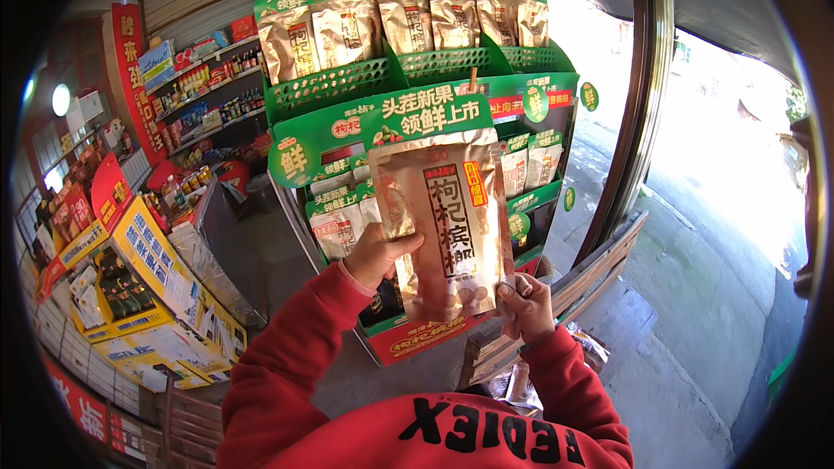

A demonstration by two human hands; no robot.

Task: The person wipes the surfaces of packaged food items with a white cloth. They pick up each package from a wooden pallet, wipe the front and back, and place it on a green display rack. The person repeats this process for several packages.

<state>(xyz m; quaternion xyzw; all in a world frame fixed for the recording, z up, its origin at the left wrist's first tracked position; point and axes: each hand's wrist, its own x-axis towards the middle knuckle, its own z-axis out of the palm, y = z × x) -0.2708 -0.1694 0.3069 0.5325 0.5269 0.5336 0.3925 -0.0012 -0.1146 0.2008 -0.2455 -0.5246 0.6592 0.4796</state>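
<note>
A large gold foil pouch (427, 208) with a green header card hangs upright between my hands, its printed face towards me. My left hand (384, 253) grips its left edge, thumb on the front. Lower down, my right hand (526, 303) pinches the pouch's bottom right edge. Right behind the pouch stands a green display rack (329, 111). Similar gold pouches (348, 29) with green header cards fill its upper compartments. Smaller pouches (537, 166) sit on the rack's lower shelves, partly hidden by the held pouch.
A wooden bench (599, 264) stands right of the rack, with more foil pouches (521, 387) low beside it. On the left are a yellow display box (169, 273), a counter (218, 234) and stocked shelves (208, 85). A door post (635, 98) rises at the right, beside paved ground outside.
</note>
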